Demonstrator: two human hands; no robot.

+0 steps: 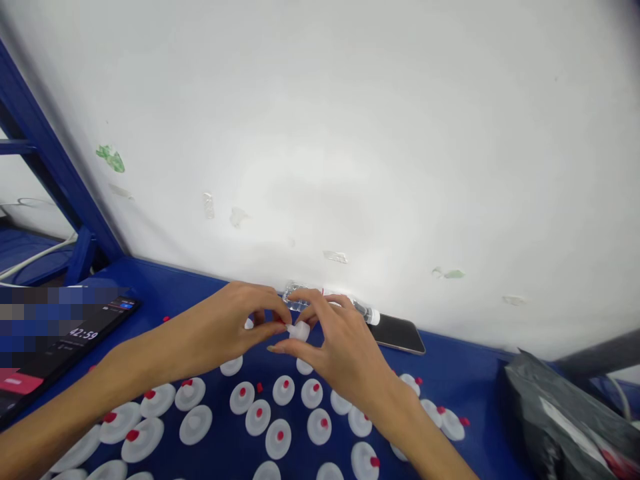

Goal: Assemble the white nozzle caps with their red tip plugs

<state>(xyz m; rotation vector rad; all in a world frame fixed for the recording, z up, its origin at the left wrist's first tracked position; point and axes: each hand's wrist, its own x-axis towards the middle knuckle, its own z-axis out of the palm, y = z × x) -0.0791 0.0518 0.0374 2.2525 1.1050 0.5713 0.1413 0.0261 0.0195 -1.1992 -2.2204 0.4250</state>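
Observation:
Both hands meet near the middle of the view, above the blue table. My right hand is closed around a small translucent white plastic piece with a narrow nozzle pointing left. At the nozzle's tip, my left hand pinches with thumb and fingers; a trace of red shows there, but the fingertips mostly hide it. Below the hands lie several round white discs with raised centres, such as one disc; many carry a small red cap. A loose red cap lies between discs.
Behind my hands, a clear plastic bottle lies along the white wall, beside a dark phone. A tablet-like screen showing a timer sits at left. A dark plastic bag rests at right. A blue frame rises at left.

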